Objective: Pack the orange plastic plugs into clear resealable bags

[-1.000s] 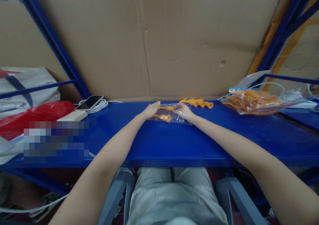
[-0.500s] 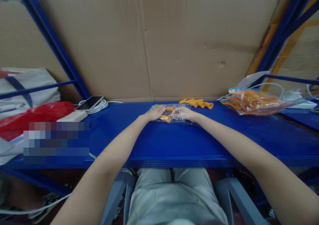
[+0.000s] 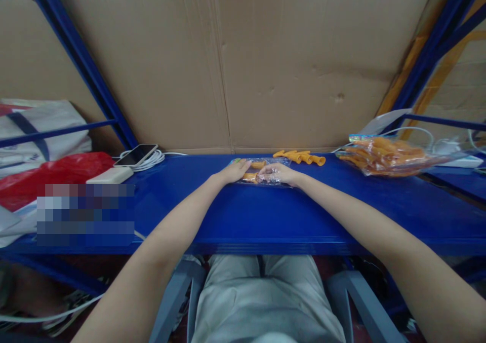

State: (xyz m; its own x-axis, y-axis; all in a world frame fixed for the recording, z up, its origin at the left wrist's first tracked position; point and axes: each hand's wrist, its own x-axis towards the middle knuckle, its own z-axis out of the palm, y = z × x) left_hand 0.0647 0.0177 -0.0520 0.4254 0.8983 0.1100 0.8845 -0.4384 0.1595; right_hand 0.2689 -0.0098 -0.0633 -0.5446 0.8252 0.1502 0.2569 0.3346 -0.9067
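Observation:
A clear plastic bag (image 3: 283,161) lies flat on the blue table, with orange flared plastic pieces (image 3: 258,164) showing in it, two of them visible between my hands. My left hand (image 3: 236,170) rests on the bag's left part, fingers stretched out over the orange pieces. From the right, my right hand (image 3: 279,172) has its fingers curled on the bag, the fingertips by the flared end of the nearer piece (image 3: 249,177). A small colourful patch of the bag shows beside the left fingers. Behind the right hand lies a row of loose orange flared pieces (image 3: 299,157).
A filled bag of orange pieces (image 3: 387,154) sits at the right of the blue table (image 3: 266,216). On the left are a phone (image 3: 135,155), coiled white cable (image 3: 154,162), a white box (image 3: 110,175) and a red plastic bag (image 3: 72,173). Cardboard (image 3: 266,69) stands behind.
My left hand has moved from the bag's far left edge to lie flat over the orange pieces. My right fingers have curled in and shifted slightly left, toward the nearer piece.

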